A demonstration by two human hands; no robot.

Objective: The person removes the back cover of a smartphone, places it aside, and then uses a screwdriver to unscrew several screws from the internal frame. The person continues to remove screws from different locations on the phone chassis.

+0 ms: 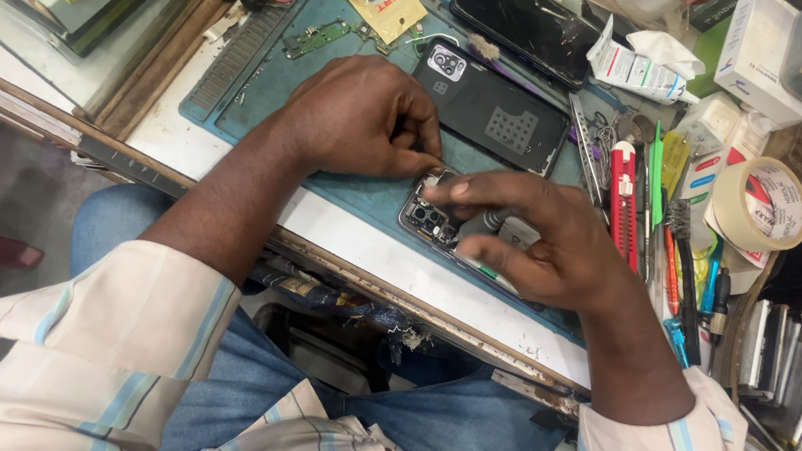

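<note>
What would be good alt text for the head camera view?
Two hands, left hand and right hand, work on an opened phone on a teal mat. A black phone back cover and hand tools lie nearby.
</note>
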